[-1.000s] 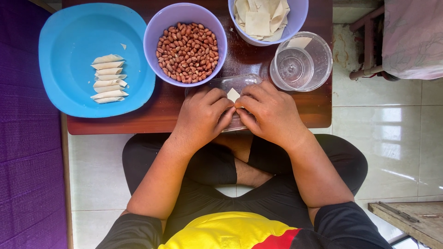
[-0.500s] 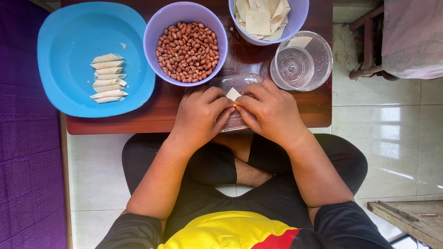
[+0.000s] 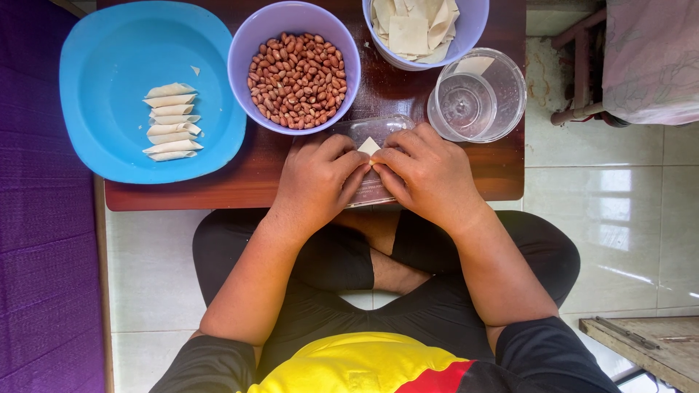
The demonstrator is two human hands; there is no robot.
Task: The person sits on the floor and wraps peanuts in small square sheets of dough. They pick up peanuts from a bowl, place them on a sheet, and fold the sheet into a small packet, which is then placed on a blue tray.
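Bare desk lies open along the near edge, left of the left hand. Toward the far edge, the peanut bowl, wrapper bowl and clear plastic cup stand close together. The blue plate fills the far left corner.

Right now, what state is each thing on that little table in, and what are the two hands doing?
Left hand: pinching the wrapper piece.
Right hand: pinching it from the other side.
Wrapper piece: folded between the fingertips, one corner showing.
Blue tray: holds a row of rolled pieces.
Purple peanut bowl: nearly full.
Wrapper bowl: holds flat wrappers.
Clear cup: upright, contents unclear.
Clear board: flat under the hands.
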